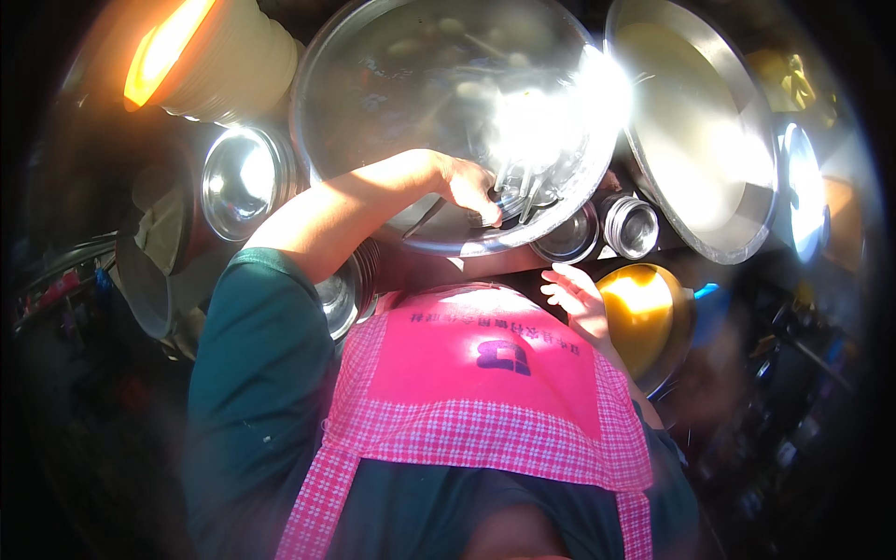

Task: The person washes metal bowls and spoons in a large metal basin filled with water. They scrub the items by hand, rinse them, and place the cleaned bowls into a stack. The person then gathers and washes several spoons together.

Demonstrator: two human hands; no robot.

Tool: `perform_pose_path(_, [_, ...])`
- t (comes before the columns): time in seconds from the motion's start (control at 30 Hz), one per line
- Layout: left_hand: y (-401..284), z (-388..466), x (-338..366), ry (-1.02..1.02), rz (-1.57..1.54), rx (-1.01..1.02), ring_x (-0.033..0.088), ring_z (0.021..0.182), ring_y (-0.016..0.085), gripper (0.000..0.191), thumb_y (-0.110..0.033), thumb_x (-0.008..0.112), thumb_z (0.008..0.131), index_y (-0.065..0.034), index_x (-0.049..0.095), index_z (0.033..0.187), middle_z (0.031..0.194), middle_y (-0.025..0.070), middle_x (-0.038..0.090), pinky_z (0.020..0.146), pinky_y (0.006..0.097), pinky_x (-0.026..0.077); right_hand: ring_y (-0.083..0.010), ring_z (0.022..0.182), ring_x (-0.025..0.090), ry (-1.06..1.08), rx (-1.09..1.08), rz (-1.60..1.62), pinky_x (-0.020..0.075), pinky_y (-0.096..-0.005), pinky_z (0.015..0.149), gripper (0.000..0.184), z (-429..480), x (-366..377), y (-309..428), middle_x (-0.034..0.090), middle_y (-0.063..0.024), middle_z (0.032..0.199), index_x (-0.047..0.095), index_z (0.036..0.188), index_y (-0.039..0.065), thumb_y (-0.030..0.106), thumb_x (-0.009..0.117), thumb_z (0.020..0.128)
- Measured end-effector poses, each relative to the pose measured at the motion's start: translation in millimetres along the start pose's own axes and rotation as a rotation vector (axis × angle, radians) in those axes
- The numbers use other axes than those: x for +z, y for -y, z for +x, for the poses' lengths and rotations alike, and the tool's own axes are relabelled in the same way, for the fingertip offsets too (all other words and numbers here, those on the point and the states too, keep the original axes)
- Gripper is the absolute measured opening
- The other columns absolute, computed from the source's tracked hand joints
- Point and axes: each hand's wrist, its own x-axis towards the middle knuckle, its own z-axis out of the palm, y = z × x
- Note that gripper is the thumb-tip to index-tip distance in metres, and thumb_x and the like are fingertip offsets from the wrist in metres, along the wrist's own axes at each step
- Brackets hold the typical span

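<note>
My left hand reaches down into a large round metal basin of water. Its fingers are at shiny metalware near the basin's front rim; glare and curled fingers hide whether they grip it. Several thin utensil handles stick up just beside the hand, and another dark handle leans at its left. Pale roundish things show dimly in the water. My right hand is outside the basin, in front of the pink apron, fingers apart and holding nothing.
Stacked metal bowls and a tall pale stack stand left of the basin. More nested bowls lie below it. At right are a second large basin with cloudy liquid, small stacked metal cups and a yellow-lit round vessel.
</note>
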Motion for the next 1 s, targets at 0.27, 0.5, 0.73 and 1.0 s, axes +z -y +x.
perform_pose_path(0.27, [1,-4,17,-0.324,0.334,0.114,0.063,0.095,0.036,0.049,-0.041,0.063,0.07,-0.0013,0.065,0.098,0.091,0.0189,0.067,0.091,0.0437,0.046,-0.0186,0.1,0.06,0.029,0.008,-0.057,0.0479,-0.029,0.084,0.036,5,4,2,0.058,-0.0165,0.122,0.047,0.129,0.002,0.002,0.053,0.093])
perform_pose_path(0.5, [18,1,20,-0.787,0.248,0.179,0.061,0.084,0.036,0.026,-0.01,0.055,0.073,-0.0028,0.053,0.098,0.081,0.0172,0.064,0.099,0.0471,0.036,-0.0193,0.097,0.061,0.038,0.008,0.042,0.0478,-0.0293,0.083,0.039,9,6,1,0.059,-0.017,0.119,0.049,0.128,0.001,0.005,0.058,0.091])
perform_pose_path(0.73, [38,-14,2,-1.025,-0.02,0.315,0.064,0.082,0.035,0.021,-0.007,0.06,0.088,-0.0039,0.048,0.104,0.088,0.0176,0.064,0.072,0.039,0.05,-0.0184,0.098,0.059,0.028,0.019,0.151,0.0459,-0.0303,0.085,0.036,9,12,21,0.059,-0.0147,0.118,0.049,0.126,0.0,0.012,0.058,0.093])
perform_pose_path(1.0, [63,-25,-37,-1.148,0.095,-0.029,0.065,0.09,0.026,0.021,-0.024,0.059,0.09,-0.0144,0.066,0.106,0.098,0.0081,0.068,0.077,0.0342,0.05,-0.017,0.099,0.06,0.109,-0.113,0.074,0.045,-0.0286,0.085,0.035,12,33,67,0.06,-0.0121,0.118,0.05,0.125,0.0,0.008,0.056,0.092])
